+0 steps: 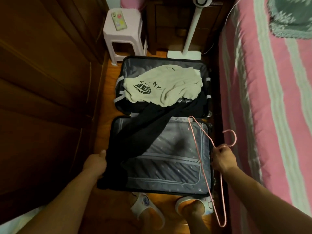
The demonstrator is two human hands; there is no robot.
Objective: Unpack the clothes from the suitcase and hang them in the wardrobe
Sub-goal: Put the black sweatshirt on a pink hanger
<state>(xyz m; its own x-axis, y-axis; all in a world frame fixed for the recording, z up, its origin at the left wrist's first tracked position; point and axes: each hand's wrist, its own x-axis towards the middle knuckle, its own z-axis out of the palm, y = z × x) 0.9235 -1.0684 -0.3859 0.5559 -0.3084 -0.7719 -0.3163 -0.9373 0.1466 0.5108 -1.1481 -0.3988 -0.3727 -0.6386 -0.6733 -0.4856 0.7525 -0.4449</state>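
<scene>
Lifting: left hand [97, 162] grips one end of the dark garment [148, 125], fingers curled into the cloth; the rest trails back across the hinge into the far half of the suitcase [206, 194].
Hanger: right hand [222, 160] pinches the pink wire hanger [205, 168] at its neck, hook pointing toward the bed [270, 98], frame hanging over the case's right edge.
Still packed: cream printed shirt [162, 85] lies in the far half, its lower edge resting on the dark garment.
Step, judged: raise the dark garment clear, find its collar, then feed a hanger arm in. Pulling slowly should let the cream shirt slide off rather than drag out with it.
Wardrobe: dark wooden panels [42, 98] on the left, closed from what shows here; a door would need a free hand.
Room: narrow floor strip between wardrobe and bed, filled by the open case. Slippered feet [190, 208] stand at its near rim.
Obstacles: stool [123, 31] with phone [119, 21] and a white stand [189, 39] sit beyond the far end.
</scene>
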